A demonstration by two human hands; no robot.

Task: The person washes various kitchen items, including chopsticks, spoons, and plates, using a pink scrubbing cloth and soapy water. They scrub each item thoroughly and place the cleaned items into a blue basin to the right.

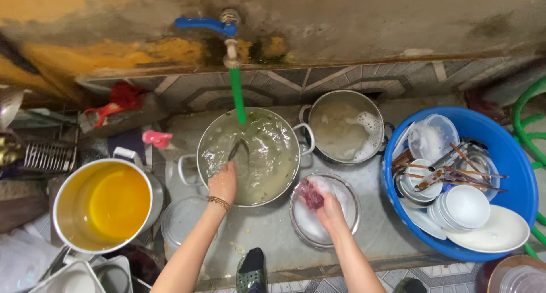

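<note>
- The left hand (223,182) is over a big metal pot (253,156) full of cloudy water. Its grip is closed around a dark utensil (238,149) that dips into the water.
- A gold bracelet (219,202) sits on the left wrist.
- The right hand (330,209) reaches into a small metal bowl (325,210) with soapy foam inside. Its grip is closed on a purple scrubber (311,194).
- The small bowl sits on the counter (267,230), just beside the big pot, on its right.
- A green hose (238,95) hangs from a blue tap (207,25) on the wall and ends above the big pot.
- Behind the small bowl is a second metal pot (347,127) with foamy water in it.
- On the right is a big blue tub (515,162). It holds white bowls (463,208), a white plate (500,231), a clear lid (432,136) and chopsticks (460,173).
- On the left is a metal pot with yellow liquid (105,205).
- A clear round lid (182,219) lies between the yellow pot and the left arm.
- A dark shoe (251,270) shows at the bottom, between the two arms.
</note>
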